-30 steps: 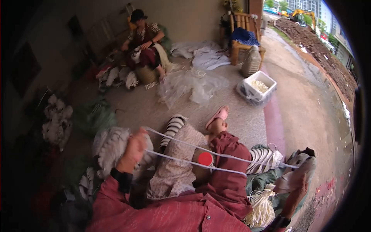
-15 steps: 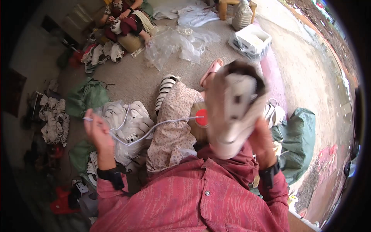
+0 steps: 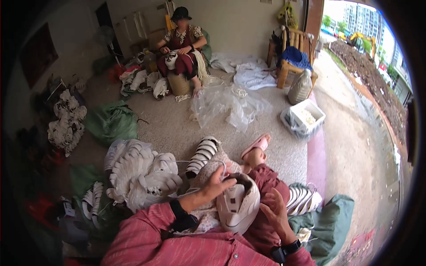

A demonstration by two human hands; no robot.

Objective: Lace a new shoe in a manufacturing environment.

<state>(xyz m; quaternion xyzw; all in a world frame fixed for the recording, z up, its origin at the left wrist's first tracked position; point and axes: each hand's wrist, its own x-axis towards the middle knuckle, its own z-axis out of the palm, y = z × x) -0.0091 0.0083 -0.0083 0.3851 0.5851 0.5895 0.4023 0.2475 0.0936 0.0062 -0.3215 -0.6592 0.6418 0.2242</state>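
White crate [image 3: 316, 114] holds pale small pieces [image 3: 306, 116].

Our left hand [image 3: 212, 188] reaching forward from a red sleeve, fingers curled, a dark band at the wrist, our right hand [image 3: 275, 212] open, fingers spread, watch below.

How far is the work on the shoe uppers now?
Done: a heap of white uppers lies by the left knee. In hand: the left hand pulls a white cord at one upper on the lap, the right hand beside it. Left: striped uppers wait at right.
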